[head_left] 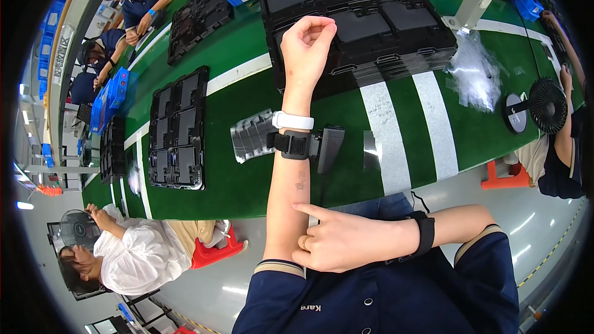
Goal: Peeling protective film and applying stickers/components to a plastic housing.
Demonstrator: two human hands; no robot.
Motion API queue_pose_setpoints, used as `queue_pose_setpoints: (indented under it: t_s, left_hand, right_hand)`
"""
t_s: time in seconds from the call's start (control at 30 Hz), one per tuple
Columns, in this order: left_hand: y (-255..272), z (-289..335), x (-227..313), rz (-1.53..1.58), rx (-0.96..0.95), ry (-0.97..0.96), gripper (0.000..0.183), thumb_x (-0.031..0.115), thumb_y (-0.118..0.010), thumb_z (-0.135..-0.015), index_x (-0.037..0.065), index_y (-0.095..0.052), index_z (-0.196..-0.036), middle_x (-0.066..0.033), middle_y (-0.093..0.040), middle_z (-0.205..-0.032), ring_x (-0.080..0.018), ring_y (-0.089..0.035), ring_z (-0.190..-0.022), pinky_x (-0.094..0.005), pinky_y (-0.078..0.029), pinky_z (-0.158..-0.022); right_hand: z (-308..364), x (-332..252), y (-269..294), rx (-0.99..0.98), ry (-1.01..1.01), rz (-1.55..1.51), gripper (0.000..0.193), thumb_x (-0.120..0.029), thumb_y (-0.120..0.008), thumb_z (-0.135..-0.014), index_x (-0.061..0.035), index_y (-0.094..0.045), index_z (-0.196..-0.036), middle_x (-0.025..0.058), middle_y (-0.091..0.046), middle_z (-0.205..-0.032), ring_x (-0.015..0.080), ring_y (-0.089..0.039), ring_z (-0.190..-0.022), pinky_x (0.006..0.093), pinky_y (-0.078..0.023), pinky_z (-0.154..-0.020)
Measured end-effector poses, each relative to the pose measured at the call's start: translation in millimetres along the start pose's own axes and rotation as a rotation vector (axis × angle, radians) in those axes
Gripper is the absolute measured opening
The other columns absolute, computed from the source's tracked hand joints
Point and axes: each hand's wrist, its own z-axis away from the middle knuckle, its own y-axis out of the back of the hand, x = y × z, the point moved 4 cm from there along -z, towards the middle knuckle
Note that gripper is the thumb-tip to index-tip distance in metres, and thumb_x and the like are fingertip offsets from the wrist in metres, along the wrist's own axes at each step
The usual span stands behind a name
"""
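Our left hand (308, 43) is closed, thumb and fingertips meeting, with nothing visible between them; it is raised in front of the stack of black trays (424, 52) at the far side of the green worktop (238, 188). We cannot tell whether it touches them. Our right hand (331, 241) has its index finger laid against the left forearm (286, 210) and its other fingers folded; its palm is hidden, so we cannot tell whether it grips anything.

We see the main risk around the left wrist: if that arm drops or swings, the black strap (289, 145) and white wristband (292, 121) could catch a tray rim and push the stack askew. The same swing could sweep the grey film pouches (252, 137) aside. The dark block (331, 149) beside the strap could bump something too; whether it is attached, we cannot tell. With our forearms touching, a sudden pull by one could jerk the other.
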Motion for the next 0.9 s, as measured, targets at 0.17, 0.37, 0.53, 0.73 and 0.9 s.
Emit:
queue_pose_setpoints:
  t_s: [0.17,0.37,0.53,0.73,0.9]
  left_hand:
    - [-2.3,1.3,0.6,-0.008,0.011,0.013,0.011,0.006,-0.063,-0.078,-0.001,-0.064,-0.087,-0.0033,-0.063,-0.081,-0.0079,-0.056,-0.072,-0.0209,-0.045,-0.069]
    - [-2.7,0.6,1.1,-0.022,0.008,0.008,0.011,0.006,-0.063,-0.078,-0.001,-0.064,-0.087,-0.0036,-0.063,-0.080,-0.0079,-0.056,-0.072,-0.0209,-0.045,-0.069]
    - [-1.9,0.3,0.8,-0.038,0.007,0.008,0.011,0.006,-0.063,-0.078,-0.002,-0.064,-0.087,-0.0040,-0.063,-0.081,-0.0084,-0.057,-0.072,-0.0213,-0.045,-0.069]
    - [-2.0,1.8,1.2,-0.045,0.007,0.013,0.011,0.005,-0.063,-0.078,-0.002,-0.064,-0.087,-0.0047,-0.063,-0.081,-0.0089,-0.057,-0.074,-0.0216,-0.046,-0.070]
    - [-2.0,3.4,0.9,-0.043,-0.008,0.002,0.011,0.005,-0.063,-0.078,-0.002,-0.064,-0.087,-0.0049,-0.063,-0.082,-0.0091,-0.058,-0.074,-0.0218,-0.046,-0.070]
  right_hand:
    - [-2.8,3.8,9.4,-0.016,-0.019,0.019,0.011,-0.009,-0.054,-0.073,-0.0058,-0.046,-0.065,0.0015,-0.043,-0.052,0.0162,-0.055,-0.051,0.0493,-0.028,-0.102]
    - [-4.7,9.4,7.7,-0.013,-0.066,0.041,0.016,-0.010,-0.054,-0.074,-0.0064,-0.044,-0.063,0.0017,-0.041,-0.050,0.0173,-0.054,-0.050,0.0489,-0.030,-0.101]
    - [-1.6,3.5,-0.7,-0.019,-0.030,0.004,0.013,-0.011,-0.054,-0.075,-0.0066,-0.046,-0.066,0.0015,-0.044,-0.050,0.0174,-0.054,-0.050,0.0461,-0.031,-0.098]
    - [9.4,2.1,-2.3,-0.022,0.000,-0.115,0.014,-0.013,-0.055,-0.076,-0.0062,-0.046,-0.068,0.0029,-0.046,-0.051,0.0193,-0.055,-0.053,0.0320,-0.041,-0.074]
    - [32.2,17.7,11.3,0.024,-0.089,-0.085,0.015,-0.015,-0.054,-0.075,-0.0068,-0.047,-0.065,0.0061,-0.050,-0.052,0.0222,-0.054,-0.051,0.0324,-0.041,-0.064]
